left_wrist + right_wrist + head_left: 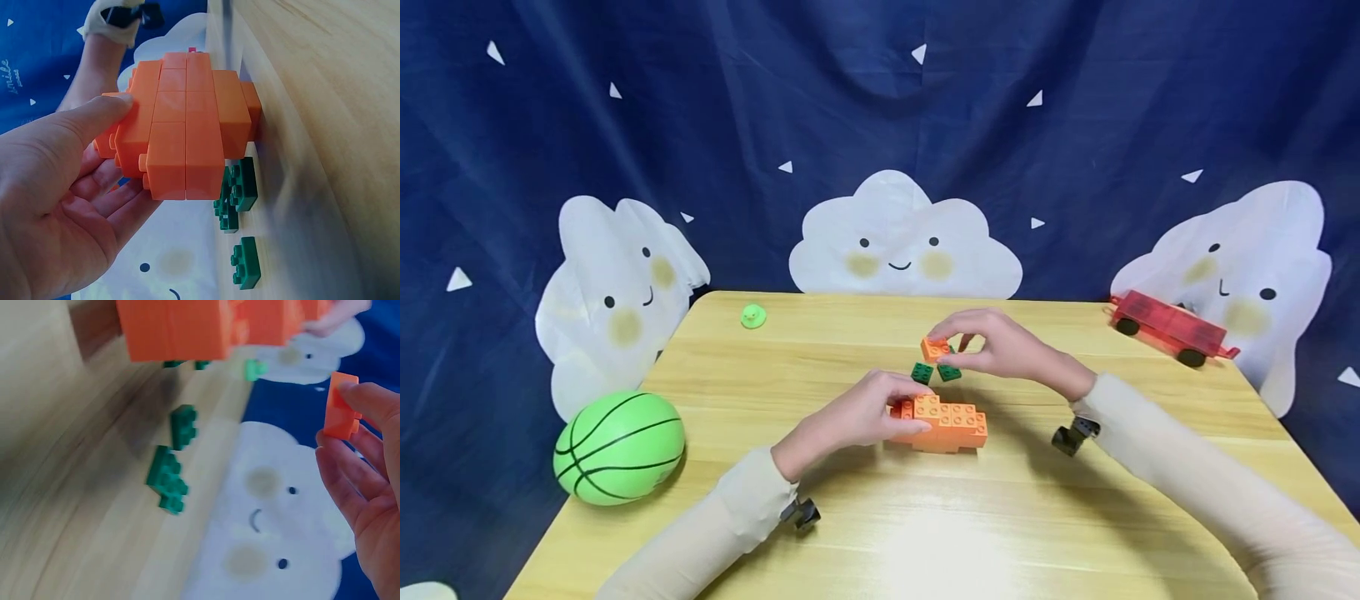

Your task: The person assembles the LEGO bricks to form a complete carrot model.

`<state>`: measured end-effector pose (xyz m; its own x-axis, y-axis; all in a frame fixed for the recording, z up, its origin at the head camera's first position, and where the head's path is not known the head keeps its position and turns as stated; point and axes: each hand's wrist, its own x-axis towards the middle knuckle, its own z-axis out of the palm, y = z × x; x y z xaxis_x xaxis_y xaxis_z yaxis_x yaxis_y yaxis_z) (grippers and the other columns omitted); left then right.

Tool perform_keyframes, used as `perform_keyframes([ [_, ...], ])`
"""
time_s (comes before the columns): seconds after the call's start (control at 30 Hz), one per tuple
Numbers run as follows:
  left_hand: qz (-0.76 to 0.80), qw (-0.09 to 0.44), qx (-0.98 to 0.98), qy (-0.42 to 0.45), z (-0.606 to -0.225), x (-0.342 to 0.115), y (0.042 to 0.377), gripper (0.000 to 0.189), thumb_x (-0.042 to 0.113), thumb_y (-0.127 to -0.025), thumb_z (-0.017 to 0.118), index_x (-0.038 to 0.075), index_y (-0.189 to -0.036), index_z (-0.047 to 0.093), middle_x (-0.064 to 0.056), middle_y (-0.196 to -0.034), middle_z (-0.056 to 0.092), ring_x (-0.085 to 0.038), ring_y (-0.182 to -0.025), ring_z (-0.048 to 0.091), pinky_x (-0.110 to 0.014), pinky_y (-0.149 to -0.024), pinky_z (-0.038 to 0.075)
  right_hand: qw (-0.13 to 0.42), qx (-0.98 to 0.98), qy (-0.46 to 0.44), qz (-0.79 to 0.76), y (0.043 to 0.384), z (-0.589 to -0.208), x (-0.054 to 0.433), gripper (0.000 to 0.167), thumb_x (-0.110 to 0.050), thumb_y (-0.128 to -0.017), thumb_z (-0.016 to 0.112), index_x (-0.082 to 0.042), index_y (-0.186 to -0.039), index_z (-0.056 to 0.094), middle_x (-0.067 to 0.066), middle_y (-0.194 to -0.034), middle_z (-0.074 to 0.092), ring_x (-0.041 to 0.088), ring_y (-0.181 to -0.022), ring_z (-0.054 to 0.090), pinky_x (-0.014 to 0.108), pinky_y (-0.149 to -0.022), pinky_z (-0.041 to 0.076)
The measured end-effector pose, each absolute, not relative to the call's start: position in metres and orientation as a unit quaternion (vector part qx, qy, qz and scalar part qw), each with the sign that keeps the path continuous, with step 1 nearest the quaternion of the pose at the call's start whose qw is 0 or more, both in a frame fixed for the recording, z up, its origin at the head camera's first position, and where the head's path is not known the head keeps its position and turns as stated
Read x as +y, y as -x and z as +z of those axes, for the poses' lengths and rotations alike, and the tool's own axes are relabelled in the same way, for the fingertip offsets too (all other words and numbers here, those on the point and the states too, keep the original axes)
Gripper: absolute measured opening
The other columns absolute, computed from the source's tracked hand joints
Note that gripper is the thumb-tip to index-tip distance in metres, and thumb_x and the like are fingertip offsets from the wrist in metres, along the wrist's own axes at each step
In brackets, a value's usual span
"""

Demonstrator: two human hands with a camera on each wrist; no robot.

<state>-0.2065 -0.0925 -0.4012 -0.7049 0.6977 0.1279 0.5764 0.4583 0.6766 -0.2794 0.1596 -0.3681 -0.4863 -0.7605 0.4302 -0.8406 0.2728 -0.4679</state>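
An orange build of stacked toy bricks [951, 422] sits low over the middle of the table. My left hand [871, 410] grips its left end, the thumb along the near side in the left wrist view. Between the thumb and fingers of my right hand [1000, 343] is a single orange brick [341, 406], held up behind the build and apart from it. Studs show on one face of this brick in the right wrist view. Below and beside the right hand, green bricks [922, 372] lie on the table. Another green brick [247, 262] shows in the left wrist view.
A green ball [619, 448] with black lines rests at the table's left edge. Toward the back left stands a small light-green duck toy [753, 316]. A red toy wagon [1174, 327] with black wheels is at the back right. Behind the wooden table [1150, 517] hangs a dark-blue cloud-print curtain [880, 100].
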Motion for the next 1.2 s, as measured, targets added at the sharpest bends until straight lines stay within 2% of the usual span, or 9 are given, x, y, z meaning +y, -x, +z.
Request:
perform_keyframes([
  [0.2,0.368,0.088,0.850,-0.367,-0.402,-0.094,0.205,0.037,0.024,-0.092,0.079,0.013,-0.126,0.073,0.000,-0.115,0.076,-0.009,-0.085,0.059,-0.022,-0.077,0.051,0.109,-0.773,-0.529,0.333,0.253,-0.356,0.177,0.024,-0.002,-0.080,0.085,-0.014,-0.100,0.081,0.006,-0.108,0.079,0.016,-0.092,0.074,0.028,-0.071,0.060],
  [0.33,0.371,0.088,0.848,-0.368,-0.402,-0.093,0.206,0.037,0.023,-0.092,0.079,0.013,-0.127,0.073,0.000,-0.113,0.076,-0.011,-0.081,0.058,-0.023,-0.073,0.051,0.115,-0.766,-0.541,0.327,0.234,-0.357,0.183,0.022,-0.002,-0.078,0.086,-0.015,-0.095,0.081,0.005,-0.106,0.079,0.013,-0.088,0.074,0.019,-0.075,0.058],
  [0.43,0.371,0.088,0.848,-0.369,-0.401,-0.092,0.206,0.036,0.023,-0.092,0.078,0.013,-0.126,0.073,0.000,-0.113,0.076,-0.013,-0.080,0.059,-0.021,-0.071,0.049,0.113,-0.772,-0.535,0.323,0.222,-0.363,0.185,0.020,-0.003,-0.079,0.086,-0.015,-0.095,0.080,0.003,-0.106,0.079,0.014,-0.091,0.075,0.016,-0.079,0.057],
  [0.6,0.371,0.092,0.850,-0.363,-0.401,-0.091,0.206,0.037,0.023,-0.092,0.079,0.013,-0.127,0.073,0.000,-0.110,0.076,-0.014,-0.077,0.057,-0.020,-0.066,0.046,0.117,-0.785,-0.517,0.321,0.209,-0.377,0.184,0.017,-0.008,-0.080,0.087,-0.017,-0.092,0.079,0.001,-0.106,0.079,0.015,-0.096,0.076,0.015,-0.080,0.057],
  [0.8,0.378,0.097,0.849,-0.357,-0.402,-0.091,0.205,0.036,0.021,-0.091,0.079,0.014,-0.126,0.073,0.002,-0.104,0.075,-0.008,-0.074,0.053,-0.024,-0.065,0.048,0.116,-0.797,-0.494,0.329,0.201,-0.390,0.180,0.016,-0.007,-0.081,0.085,-0.018,-0.090,0.076,0.000,-0.106,0.077,0.015,-0.097,0.074,0.014,-0.083,0.056],
  [0.97,0.381,0.098,0.848,-0.357,-0.402,-0.092,0.204,0.035,0.021,-0.091,0.079,0.014,-0.125,0.074,0.003,-0.104,0.075,-0.008,-0.075,0.054,-0.021,-0.065,0.049,0.120,-0.802,-0.479,0.336,0.199,-0.397,0.177,0.011,-0.011,-0.085,0.083,-0.017,-0.092,0.077,-0.002,-0.106,0.077,0.015,-0.099,0.074,0.014,-0.086,0.056],
  [1.2,0.376,0.095,0.850,-0.357,-0.403,-0.092,0.205,0.037,0.023,-0.092,0.079,0.015,-0.127,0.073,0.004,-0.102,0.074,-0.007,-0.074,0.054,-0.021,-0.064,0.048,0.130,-0.796,-0.485,0.339,0.199,-0.400,0.175,0.018,-0.004,-0.082,0.084,-0.016,-0.094,0.077,0.003,-0.106,0.078,0.020,-0.097,0.075,0.017,-0.087,0.057],
])
